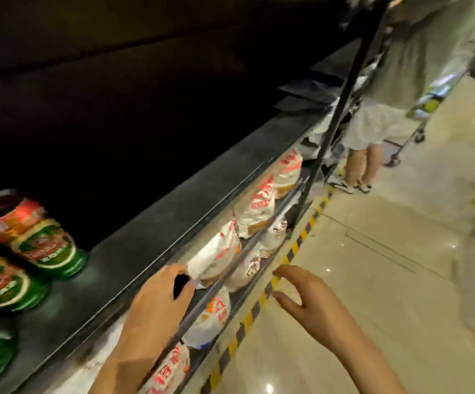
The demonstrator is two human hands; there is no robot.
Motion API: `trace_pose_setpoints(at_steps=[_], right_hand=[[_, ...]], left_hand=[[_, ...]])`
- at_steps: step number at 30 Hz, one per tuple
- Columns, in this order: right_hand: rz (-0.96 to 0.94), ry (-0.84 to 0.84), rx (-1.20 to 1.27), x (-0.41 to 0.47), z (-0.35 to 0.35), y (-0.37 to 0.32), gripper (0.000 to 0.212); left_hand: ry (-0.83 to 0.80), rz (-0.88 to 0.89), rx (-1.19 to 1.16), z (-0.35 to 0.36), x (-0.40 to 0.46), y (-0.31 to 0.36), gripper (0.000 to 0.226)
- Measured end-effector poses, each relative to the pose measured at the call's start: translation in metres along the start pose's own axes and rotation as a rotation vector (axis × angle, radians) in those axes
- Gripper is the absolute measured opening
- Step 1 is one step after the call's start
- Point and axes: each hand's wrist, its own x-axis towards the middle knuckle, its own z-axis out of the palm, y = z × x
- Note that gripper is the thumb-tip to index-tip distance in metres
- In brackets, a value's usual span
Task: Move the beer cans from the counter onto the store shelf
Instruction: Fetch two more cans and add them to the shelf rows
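While both hands [156, 302] [310, 300] empty, each grip spread: beer cans [43, 245] on shelf [151, 228]; white packets [256, 206] below.

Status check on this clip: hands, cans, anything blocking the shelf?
Left hand at shelf edge, right hand open, both empty. Beer cans on shelf, left end. Shelf bare to their right.

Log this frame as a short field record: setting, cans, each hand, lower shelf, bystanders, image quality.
setting: store aisle, dark shelf along the left
cans: green and red beer cans standing at the shelf's left end
left hand: at the shelf's front edge, fingers curled, holds no can
right hand: open, fingers spread, over the floor, holds nothing
lower shelf: white bagged goods with red print
bystanders: a person stands further down the aisle
image quality: motion blur, labels unreadable
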Motion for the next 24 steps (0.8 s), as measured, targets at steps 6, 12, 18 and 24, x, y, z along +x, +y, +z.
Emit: trace_pose_setpoints(at_steps=[6,12,18,24], right_hand=[[0.291,0.138,0.011,-0.126,-0.048,0.084,0.04],[0.574,0.272,-0.034,-0.282,-0.09,0.177,0.045],[1.001,0.418,-0.005,-0.462,-0.113,0.238,0.044],[1.265,0.528,0.106,-0.564,-0.123,0.276,0.041]], left_hand=[[-0.178,0.319,-0.021,0.076,-0.043,0.127,0.04],[-0.41,0.697,0.015,0.193,-0.126,0.265,0.051],[-0.689,0.945,-0.044,0.293,-0.23,0.389,0.05],[-0.877,1.02,-0.042,0.361,-0.286,0.466,0.049]])
